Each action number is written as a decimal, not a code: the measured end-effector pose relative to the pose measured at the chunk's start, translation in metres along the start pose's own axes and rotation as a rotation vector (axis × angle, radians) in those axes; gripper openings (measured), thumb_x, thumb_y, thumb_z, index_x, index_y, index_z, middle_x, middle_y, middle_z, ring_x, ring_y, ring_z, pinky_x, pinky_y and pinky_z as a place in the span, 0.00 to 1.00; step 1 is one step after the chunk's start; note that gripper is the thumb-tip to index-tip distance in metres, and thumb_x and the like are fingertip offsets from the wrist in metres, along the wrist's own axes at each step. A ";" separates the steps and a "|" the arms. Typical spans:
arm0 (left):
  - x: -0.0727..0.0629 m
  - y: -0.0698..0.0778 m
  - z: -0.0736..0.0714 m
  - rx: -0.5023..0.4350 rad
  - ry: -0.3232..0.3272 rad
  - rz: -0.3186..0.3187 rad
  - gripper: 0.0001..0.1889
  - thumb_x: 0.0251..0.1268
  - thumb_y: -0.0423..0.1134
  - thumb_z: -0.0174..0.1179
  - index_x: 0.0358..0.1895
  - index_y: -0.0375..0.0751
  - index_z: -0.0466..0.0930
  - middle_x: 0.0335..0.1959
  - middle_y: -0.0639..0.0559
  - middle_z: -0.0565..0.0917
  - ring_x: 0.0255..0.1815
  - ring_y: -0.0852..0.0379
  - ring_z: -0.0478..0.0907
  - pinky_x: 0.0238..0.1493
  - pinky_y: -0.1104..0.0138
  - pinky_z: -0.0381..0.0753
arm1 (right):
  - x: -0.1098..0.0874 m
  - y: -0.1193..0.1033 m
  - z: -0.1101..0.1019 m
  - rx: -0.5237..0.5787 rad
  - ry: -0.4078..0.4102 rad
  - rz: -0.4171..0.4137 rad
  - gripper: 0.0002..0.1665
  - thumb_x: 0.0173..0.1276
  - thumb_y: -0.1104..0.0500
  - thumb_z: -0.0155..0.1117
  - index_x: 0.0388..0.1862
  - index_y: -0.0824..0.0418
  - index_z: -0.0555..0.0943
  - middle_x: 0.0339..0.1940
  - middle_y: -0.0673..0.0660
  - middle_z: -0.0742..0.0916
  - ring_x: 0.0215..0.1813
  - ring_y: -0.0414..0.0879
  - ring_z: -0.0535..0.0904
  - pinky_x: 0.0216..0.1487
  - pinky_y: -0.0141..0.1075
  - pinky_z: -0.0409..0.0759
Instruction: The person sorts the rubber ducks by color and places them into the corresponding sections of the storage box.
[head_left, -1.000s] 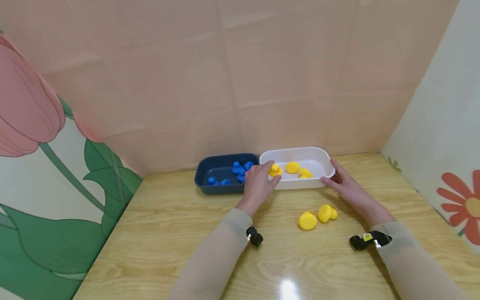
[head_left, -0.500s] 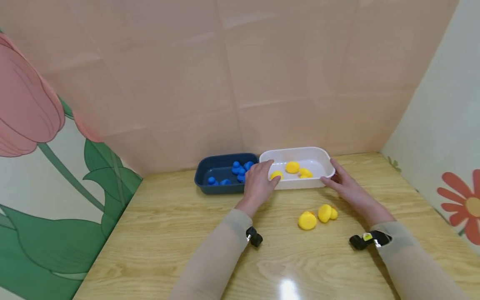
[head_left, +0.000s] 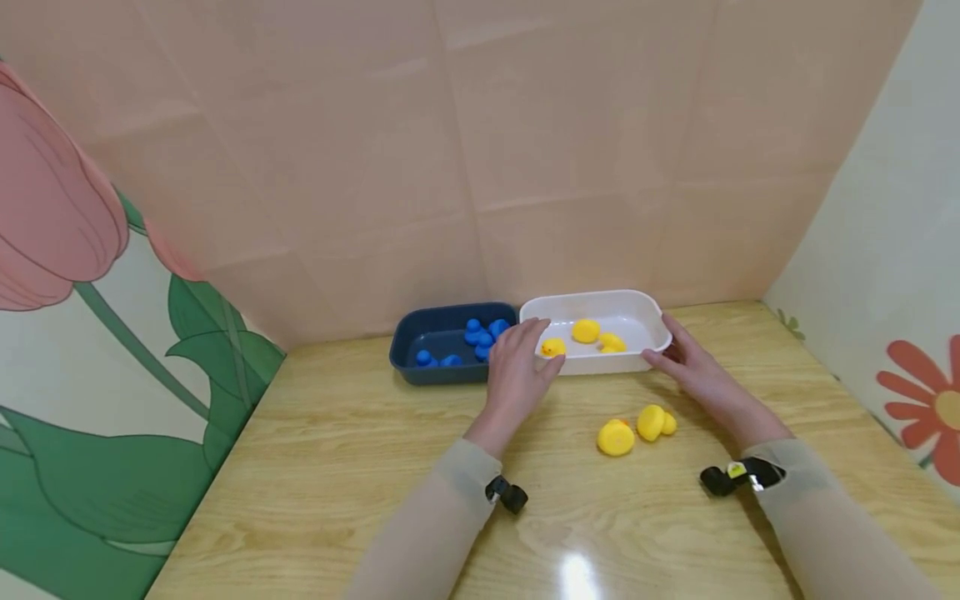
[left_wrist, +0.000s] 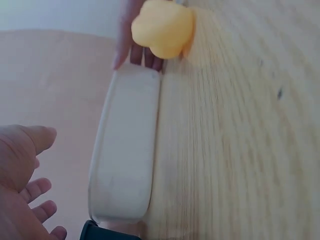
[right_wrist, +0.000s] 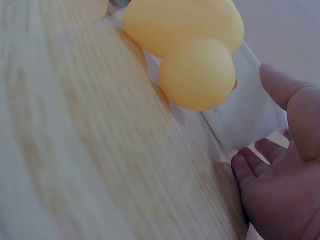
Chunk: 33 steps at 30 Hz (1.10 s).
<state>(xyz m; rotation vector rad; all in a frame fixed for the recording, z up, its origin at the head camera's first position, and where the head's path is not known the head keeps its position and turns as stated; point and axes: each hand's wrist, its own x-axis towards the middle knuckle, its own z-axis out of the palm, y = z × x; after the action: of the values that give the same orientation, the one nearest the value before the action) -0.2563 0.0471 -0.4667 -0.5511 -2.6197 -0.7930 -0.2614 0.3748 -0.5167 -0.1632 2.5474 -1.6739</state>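
Note:
My left hand hovers at the left end of a white plastic tray, fingers apart and relaxed, holding nothing. In the left wrist view the left hand has thumb and fingers spread beside the tray's long wall. Just past the fingertips, a yellow rubber duck lies inside the tray. Two more yellow ducks lie in there. My right hand grips the tray's right end, its thumb at the front rim. The right wrist view shows the thumb at the rim and the fingers around the end wall.
A dark blue tray with several blue ducks stands against the white tray's left end. Two yellow ducks, one tipped base-up and another on its side, lie on the wooden table in front. A pink-covered wall rises behind.
The duck by my left fingers stood upright a second ago, then tipped over, and now lies turned in the tray. My left hand has shifted only slightly. My right hand keeps its place.

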 end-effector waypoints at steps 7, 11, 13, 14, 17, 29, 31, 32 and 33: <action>-0.015 0.009 -0.011 -0.105 -0.056 -0.015 0.35 0.78 0.54 0.71 0.83 0.55 0.72 0.81 0.54 0.75 0.81 0.47 0.68 0.82 0.49 0.67 | 0.000 -0.001 -0.001 0.008 0.003 0.000 0.62 0.86 0.36 0.61 0.92 0.41 0.25 0.91 0.74 0.50 0.89 0.72 0.48 0.83 0.72 0.46; -0.021 0.012 -0.013 -0.178 -0.122 -0.039 0.36 0.78 0.54 0.71 0.84 0.58 0.71 0.82 0.55 0.73 0.81 0.49 0.67 0.80 0.51 0.71 | -0.001 -0.001 -0.002 0.003 0.001 0.004 0.62 0.86 0.37 0.60 0.92 0.40 0.25 0.91 0.74 0.50 0.89 0.73 0.47 0.83 0.72 0.46; -0.023 0.013 -0.014 -0.211 -0.153 -0.027 0.37 0.77 0.53 0.72 0.84 0.57 0.71 0.82 0.55 0.74 0.80 0.49 0.68 0.78 0.51 0.73 | -0.001 -0.001 -0.002 -0.001 -0.003 0.010 0.61 0.86 0.36 0.60 0.92 0.41 0.25 0.91 0.74 0.49 0.90 0.73 0.47 0.83 0.72 0.45; -0.025 0.014 -0.013 -0.222 -0.168 -0.014 0.37 0.77 0.53 0.73 0.84 0.56 0.71 0.81 0.55 0.74 0.80 0.49 0.68 0.78 0.52 0.74 | -0.001 -0.001 -0.001 -0.005 -0.004 0.011 0.61 0.86 0.36 0.60 0.92 0.41 0.25 0.91 0.74 0.48 0.90 0.73 0.46 0.83 0.72 0.45; -0.028 0.015 -0.012 -0.249 -0.210 0.031 0.37 0.77 0.52 0.73 0.84 0.56 0.71 0.80 0.57 0.76 0.79 0.50 0.70 0.77 0.52 0.74 | 0.000 -0.002 -0.001 -0.022 -0.002 0.012 0.62 0.86 0.35 0.60 0.92 0.41 0.25 0.91 0.74 0.48 0.89 0.74 0.46 0.83 0.73 0.46; -0.042 0.030 0.006 -0.281 -0.370 0.142 0.38 0.76 0.56 0.72 0.85 0.58 0.70 0.81 0.63 0.73 0.81 0.54 0.69 0.79 0.54 0.72 | -0.001 -0.002 -0.001 -0.017 -0.001 -0.002 0.62 0.86 0.35 0.61 0.92 0.41 0.25 0.92 0.73 0.50 0.89 0.73 0.49 0.82 0.74 0.50; -0.045 0.031 0.008 -0.278 -0.398 0.153 0.38 0.76 0.57 0.72 0.85 0.57 0.70 0.81 0.63 0.73 0.80 0.56 0.69 0.79 0.55 0.72 | -0.001 -0.002 -0.001 -0.011 -0.001 -0.007 0.62 0.86 0.35 0.61 0.92 0.41 0.25 0.92 0.73 0.51 0.89 0.73 0.50 0.82 0.74 0.50; -0.046 0.032 0.009 -0.275 -0.411 0.158 0.38 0.76 0.57 0.71 0.85 0.57 0.70 0.81 0.64 0.73 0.81 0.56 0.69 0.79 0.56 0.72 | -0.001 -0.001 -0.001 -0.009 -0.002 -0.010 0.62 0.86 0.36 0.61 0.92 0.41 0.25 0.91 0.73 0.51 0.89 0.73 0.50 0.82 0.74 0.50; -0.047 0.033 0.010 -0.272 -0.420 0.162 0.38 0.76 0.57 0.71 0.85 0.58 0.70 0.82 0.64 0.73 0.81 0.57 0.69 0.79 0.56 0.71 | -0.001 -0.001 -0.001 -0.008 0.000 -0.010 0.62 0.86 0.36 0.61 0.92 0.42 0.26 0.91 0.73 0.51 0.89 0.73 0.51 0.82 0.73 0.51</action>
<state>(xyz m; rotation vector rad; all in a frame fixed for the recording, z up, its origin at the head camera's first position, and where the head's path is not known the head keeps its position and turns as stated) -0.2028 0.0654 -0.4801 -1.0966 -2.7990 -1.0876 -0.2610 0.3757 -0.5152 -0.1767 2.5586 -1.6670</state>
